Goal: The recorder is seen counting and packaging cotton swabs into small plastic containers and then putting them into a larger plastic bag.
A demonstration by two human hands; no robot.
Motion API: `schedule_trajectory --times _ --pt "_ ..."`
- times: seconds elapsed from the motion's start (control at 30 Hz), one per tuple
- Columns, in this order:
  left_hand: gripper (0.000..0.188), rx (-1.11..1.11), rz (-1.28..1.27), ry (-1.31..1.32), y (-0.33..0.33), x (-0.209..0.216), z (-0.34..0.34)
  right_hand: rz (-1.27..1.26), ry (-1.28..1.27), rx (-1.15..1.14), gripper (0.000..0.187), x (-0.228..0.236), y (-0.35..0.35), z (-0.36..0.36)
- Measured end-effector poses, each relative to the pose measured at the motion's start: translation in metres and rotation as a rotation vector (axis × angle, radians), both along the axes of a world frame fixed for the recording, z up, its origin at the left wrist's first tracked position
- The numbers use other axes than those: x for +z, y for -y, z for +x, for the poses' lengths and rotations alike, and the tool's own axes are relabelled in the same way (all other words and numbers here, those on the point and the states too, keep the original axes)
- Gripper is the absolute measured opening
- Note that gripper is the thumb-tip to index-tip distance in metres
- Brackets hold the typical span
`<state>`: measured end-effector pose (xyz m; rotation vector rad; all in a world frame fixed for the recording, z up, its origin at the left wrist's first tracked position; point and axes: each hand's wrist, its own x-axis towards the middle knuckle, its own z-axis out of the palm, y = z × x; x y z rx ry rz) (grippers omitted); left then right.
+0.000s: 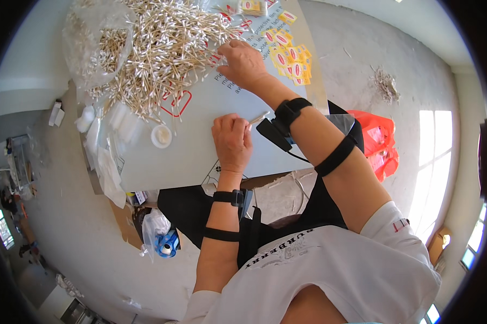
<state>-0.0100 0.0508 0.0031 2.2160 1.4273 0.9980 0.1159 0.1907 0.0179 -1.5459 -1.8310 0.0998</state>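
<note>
My left hand (pixel 232 141) is closed above the near part of the table, with a few cotton swabs (pixel 259 117) poking out to the right of its curled fingers. Further away, my right hand (pixel 244 65) reaches to the right edge of a large heap of loose cotton swabs (pixel 168 48). Its fingers are bent and the thumb stands apart from them; I make out nothing between them. Just right of that hand lie several yellow and white printed cards (pixel 295 62), overlapping on the tabletop.
A clear plastic bag (pixel 95 48) lies against the heap's left side. A small round white container (pixel 161 136) stands near the table's (pixel 195 162) left part. Packed swabs (pixel 252 7) sit at the far edge. A red bag (pixel 374 140) is on the floor to the right.
</note>
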Motion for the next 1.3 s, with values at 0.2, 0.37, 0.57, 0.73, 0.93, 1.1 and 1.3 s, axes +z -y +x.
schedule_trajectory --times 0.2,0.37,0.57,0.73,0.93,1.1,1.3 --pt "0.015 0.007 0.004 -0.003 0.001 0.0 -0.001 -0.528 0.033 -0.126 0.012 0.001 0.007 0.001" --pt "0.013 0.02 -0.011 -0.004 0.001 0.0 -0.004 -0.616 0.052 0.004 0.014 0.01 0.046 0.022" --pt "0.011 0.016 -0.004 -0.003 0.0 0.001 0.0 -0.464 0.033 -0.063 0.013 0.008 0.036 0.033" --pt "0.011 0.007 -0.006 0.005 0.0 0.0 -0.001 -0.544 0.11 -0.136 0.016 -0.002 0.027 0.032" --pt "0.023 0.048 -0.033 0.02 0.002 0.0 -0.003 -0.477 -0.06 0.362 0.007 -0.003 0.049 0.036" --pt "0.052 0.117 0.047 -0.054 0.003 -0.002 0.001 -0.374 -0.163 0.386 0.006 -0.004 0.074 0.048" --pt "0.068 0.042 -0.081 -0.499 0.002 -0.006 0.006 -0.452 -0.186 0.386 0.007 -0.004 0.091 0.052"
